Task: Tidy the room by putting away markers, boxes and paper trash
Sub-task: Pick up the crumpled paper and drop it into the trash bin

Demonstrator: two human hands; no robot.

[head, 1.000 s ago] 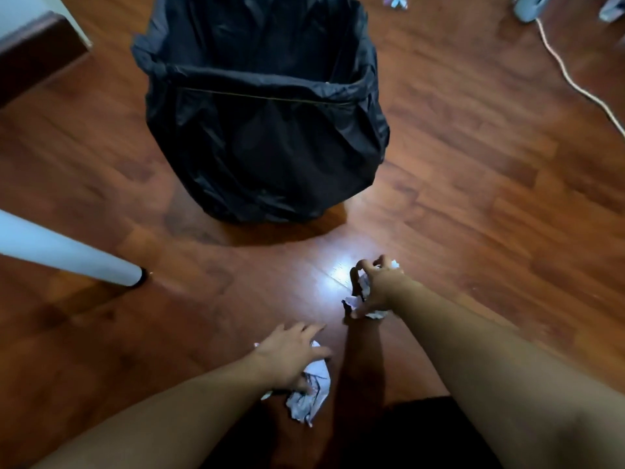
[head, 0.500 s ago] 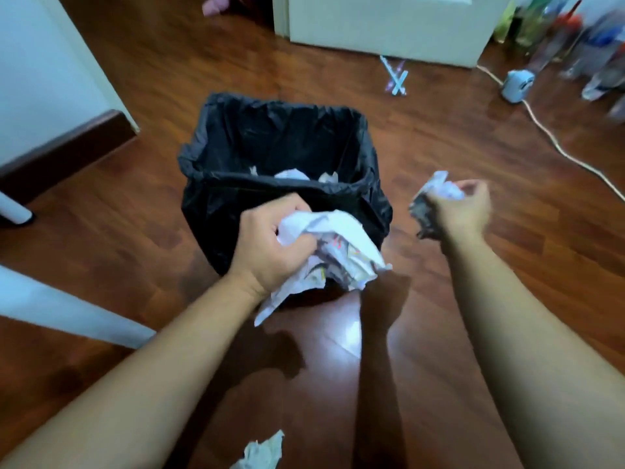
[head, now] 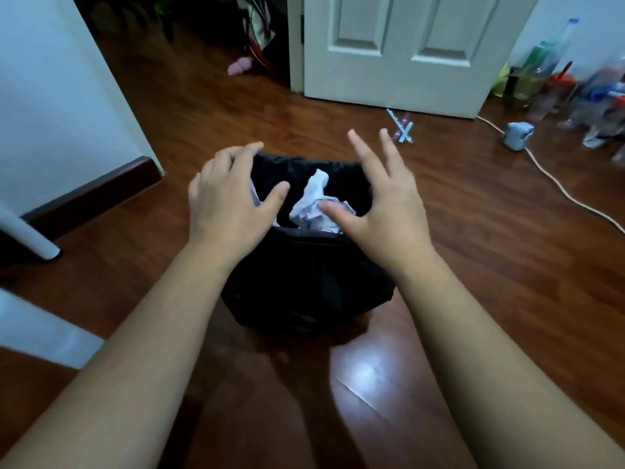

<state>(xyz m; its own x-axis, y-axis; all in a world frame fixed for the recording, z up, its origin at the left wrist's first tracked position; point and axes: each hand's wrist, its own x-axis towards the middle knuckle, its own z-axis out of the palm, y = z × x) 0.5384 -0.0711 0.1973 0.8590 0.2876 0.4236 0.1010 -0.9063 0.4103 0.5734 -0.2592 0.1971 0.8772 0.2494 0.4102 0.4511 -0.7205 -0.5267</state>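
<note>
Left hand (head: 230, 201) and right hand (head: 382, 204): both spread wide, empty, above the black-lined bin (head: 304, 282). Crumpled paper (head: 318, 204) lies between and below them, apparently inside the bin.

Two bare hands over the bin: left hand (head: 230, 201) and right hand (head: 385, 204), fingers spread, nothing held

One black-lined trash bin (head: 304, 282)

Crumpled paper (head: 316, 206) inside it: one white wad plain, a second scrap (head: 254, 197) at the left hand's edge; further count cannot be told

One white door (head: 399, 45)

One small pink thing (head: 239, 66) on the floor

Two crossed pale sticks (head: 400, 126)

One white cable (head: 554, 179), one small grey box (head: 517, 135) on it

Bottles (head: 541, 62) at far right: several, too blurred to count

One white furniture leg (head: 30, 235)
</note>
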